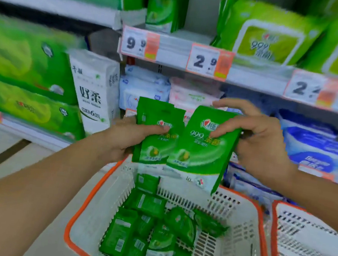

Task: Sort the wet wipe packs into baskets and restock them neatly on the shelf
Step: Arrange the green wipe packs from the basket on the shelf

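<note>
Heaped loosely in the white slatted plastic basket (97,210) with its orange rim: glossy green wet wipe packs (150,230). Held upright above its far edge, side by side: one flat green pack (154,134) pinched in the left hand (128,137), another flat pack (202,145) gripped by the right hand (258,144), fingers clamped on each. Just beside, at right: a second white basket (307,242).

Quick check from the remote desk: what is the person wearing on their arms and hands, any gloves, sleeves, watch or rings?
Nothing shows: the left hand and right hand are bare, without gloves, rings or a watch. Both forearms are uncovered to the frame's edge, with no sleeve in view.
</note>
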The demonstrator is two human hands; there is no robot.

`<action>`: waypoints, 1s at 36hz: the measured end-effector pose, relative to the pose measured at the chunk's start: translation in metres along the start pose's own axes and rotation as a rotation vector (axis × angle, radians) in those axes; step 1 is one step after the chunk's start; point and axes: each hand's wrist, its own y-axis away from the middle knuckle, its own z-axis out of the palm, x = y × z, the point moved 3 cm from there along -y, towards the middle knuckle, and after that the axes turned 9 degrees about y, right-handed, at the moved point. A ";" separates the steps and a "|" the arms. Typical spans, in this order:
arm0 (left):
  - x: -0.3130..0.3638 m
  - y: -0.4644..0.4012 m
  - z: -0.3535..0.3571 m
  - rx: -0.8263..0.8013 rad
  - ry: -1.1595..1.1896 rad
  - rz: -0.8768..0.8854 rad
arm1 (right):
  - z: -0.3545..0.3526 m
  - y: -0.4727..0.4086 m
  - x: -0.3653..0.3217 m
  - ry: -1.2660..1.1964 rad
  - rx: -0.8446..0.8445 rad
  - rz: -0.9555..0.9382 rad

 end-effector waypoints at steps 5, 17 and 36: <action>0.023 0.011 0.047 -0.056 0.236 0.026 | -0.023 -0.030 -0.025 -0.057 -0.003 -0.031; 0.058 0.048 0.080 -0.316 0.543 -0.011 | 0.006 -0.068 -0.034 -0.115 0.182 0.001; 0.085 0.003 0.073 0.101 0.178 0.280 | 0.035 -0.064 -0.040 -0.634 -0.068 0.579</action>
